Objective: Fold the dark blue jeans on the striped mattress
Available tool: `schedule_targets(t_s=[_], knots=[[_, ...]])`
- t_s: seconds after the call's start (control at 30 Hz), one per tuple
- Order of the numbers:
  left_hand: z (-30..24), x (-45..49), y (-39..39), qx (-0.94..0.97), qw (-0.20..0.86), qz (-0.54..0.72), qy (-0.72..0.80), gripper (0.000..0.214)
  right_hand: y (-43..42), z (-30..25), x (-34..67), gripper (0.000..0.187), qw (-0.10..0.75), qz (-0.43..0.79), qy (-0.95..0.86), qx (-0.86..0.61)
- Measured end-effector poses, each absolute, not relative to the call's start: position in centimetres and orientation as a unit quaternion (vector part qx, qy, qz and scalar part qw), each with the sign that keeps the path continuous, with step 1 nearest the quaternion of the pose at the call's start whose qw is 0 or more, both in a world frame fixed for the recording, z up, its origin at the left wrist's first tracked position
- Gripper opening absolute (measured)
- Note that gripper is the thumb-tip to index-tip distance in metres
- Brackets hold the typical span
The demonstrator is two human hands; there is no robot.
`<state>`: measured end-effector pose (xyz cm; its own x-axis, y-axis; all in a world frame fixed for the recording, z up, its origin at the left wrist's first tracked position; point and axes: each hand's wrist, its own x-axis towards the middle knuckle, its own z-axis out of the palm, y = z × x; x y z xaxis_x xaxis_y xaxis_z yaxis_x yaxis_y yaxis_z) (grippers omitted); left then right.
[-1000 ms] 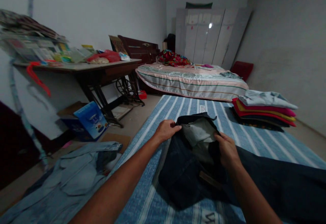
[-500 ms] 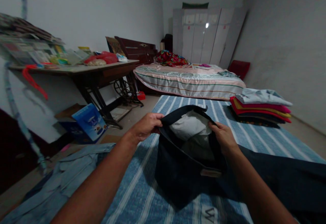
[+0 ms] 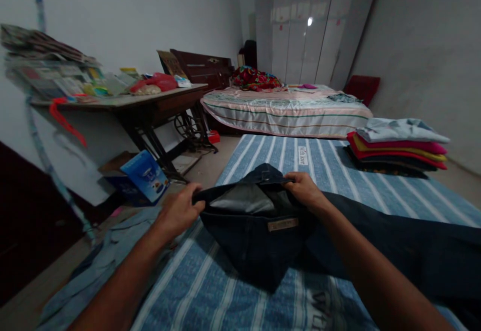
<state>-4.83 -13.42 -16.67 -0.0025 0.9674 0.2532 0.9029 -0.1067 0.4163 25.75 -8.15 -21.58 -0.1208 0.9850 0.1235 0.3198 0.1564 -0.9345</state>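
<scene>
Dark blue trousers [image 3: 248,243] lie across the striped bed cover, their legs stretching off to the right edge. My left hand [image 3: 181,209] pinches the waistband at its left end. At the other end, my right hand [image 3: 305,189] is closed on the waistband near the front. Between my hands the waist opening is narrow, and pale pocket lining [image 3: 243,200] shows inside. A tan label [image 3: 283,224] sits on the near side of the waistband.
A stack of folded clothes [image 3: 398,151] stands at the right on the striped cover [image 3: 210,276]. Light blue garments [image 3: 112,261] lie at the lower left. Beyond are a blue box [image 3: 145,176], a sewing-machine table [image 3: 158,100] and another bed [image 3: 285,113].
My hands have moved apart, the left one leftward, and the waist opening has gone from wide and round to narrow and flatter. The view has shifted slightly.
</scene>
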Motion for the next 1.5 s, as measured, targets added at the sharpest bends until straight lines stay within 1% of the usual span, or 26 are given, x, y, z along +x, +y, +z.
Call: schedule_targets(t_s=[0.07,0.1,0.13,0.17,0.23,0.33,0.4,0.53,0.63,0.7,0.8,0.9,0.97,1.03,1.13,1.2,1.27,1.3,1.37,1.43,1.5], knots=[[-17.1,-3.1,-14.8,0.738,-0.073,0.285,0.607,0.039,-7.9,-22.0,25.2,0.017,0.408,0.383,-0.654,-0.509],[-17.4,-2.0,-15.4,0.758,-0.122,0.307,0.563,0.035,-7.8,-22.2,25.0,0.017,0.403,0.375,-0.661,-0.51],[-17.7,-0.7,-15.9,0.785,-0.145,0.313,0.514,0.028,-7.8,-22.3,24.8,0.017,0.399,0.369,-0.666,-0.511],[-18.1,0.5,-16.3,0.822,-0.141,0.296,0.466,0.022,-7.8,-22.4,24.6,0.018,0.395,0.363,-0.671,-0.512],[-18.9,2.8,-16.5,0.882,-0.08,0.2,0.419,0.019,-8.0,-22.4,24.4,0.019,0.392,0.345,-0.68,-0.514],[-20.2,4.7,-15.3,0.865,0.012,0.052,0.499,0.02,-8.1,-21.9,24.4,0.019,0.388,0.297,-0.701,-0.519],[-21.1,4.9,-14.2,0.829,0.049,0.017,0.557,0.032,-7.9,-21.4,24.6,0.02,0.355,0.244,-0.724,-0.539],[-22.3,4.2,-13.1,0.811,0.079,0.032,0.578,0.073,-6.5,-20.7,24.9,0.022,0.214,0.116,-0.741,-0.625],[-22.8,3.8,-13.4,0.812,0.09,0.007,0.577,0.09,-5.2,-21.1,24.9,0.025,0.169,0.073,-0.717,-0.672],[-23.0,3.7,-13.6,0.816,0.09,0.003,0.571,0.092,-4.9,-21.5,24.7,0.026,0.146,0.05,-0.707,-0.69],[-23.3,3.3,-13.6,0.82,0.083,0.028,0.566,0.085,-6.3,-21.8,24.2,0.033,0.131,0.0,-0.715,-0.687],[-23.5,2.7,-13.1,0.818,0.093,0.085,0.562,0.077,-9.5,-21.3,23.2,0.035,0.171,-0.118,-0.753,-0.624],[-23.5,2.4,-12.5,0.816,0.11,0.134,0.552,0.079,-11.6,-21.2,22.2,0.03,0.204,-0.141,-0.787,-0.564],[-23.4,2.3,-11.7,0.818,0.116,0.185,0.532,0.082,-12.7,-21.6,21.1,0.025,0.191,-0.077,-0.804,-0.558],[-23.3,2.4,-10.4,0.82,0.115,0.238,0.509,0.084,-12.1,-23.1,19.6,0.023,0.142,0.067,-0.764,-0.626],[-23.2,2.4,-9.7,0.814,0.121,0.251,0.509,0.083,-10.8,-24.0,18.9,0.019,0.164,0.16,-0.735,-0.638],[-23.1,2.3,-9.3,0.808,0.128,0.255,0.515,0.084,-9.5,-24.4,18.4,0.014,0.209,0.221,-0.733,-0.609],[-23.0,2.2,-9.1,0.807,0.131,0.258,0.515,0.084,-9.1,-24.4,18.3,0.014,0.246,0.25,-0.733,-0.583],[-22.7,1.9,-8.9,0.804,0.144,0.269,0.511,0.086,-8.4,-24.2,18.2,0.021,0.344,0.328,-0.711,-0.518],[-22.4,1.6,-9.0,0.792,0.163,0.286,0.514,0.085,-8.0,-23.9,18.2,0.027,0.45,0.424,-0.648,-0.445],[-22.2,1.5,-9.3,0.774,0.183,0.303,0.525,0.083,-7.5,-23.8,18.2,0.03,0.504,0.479,-0.592,-0.408]])
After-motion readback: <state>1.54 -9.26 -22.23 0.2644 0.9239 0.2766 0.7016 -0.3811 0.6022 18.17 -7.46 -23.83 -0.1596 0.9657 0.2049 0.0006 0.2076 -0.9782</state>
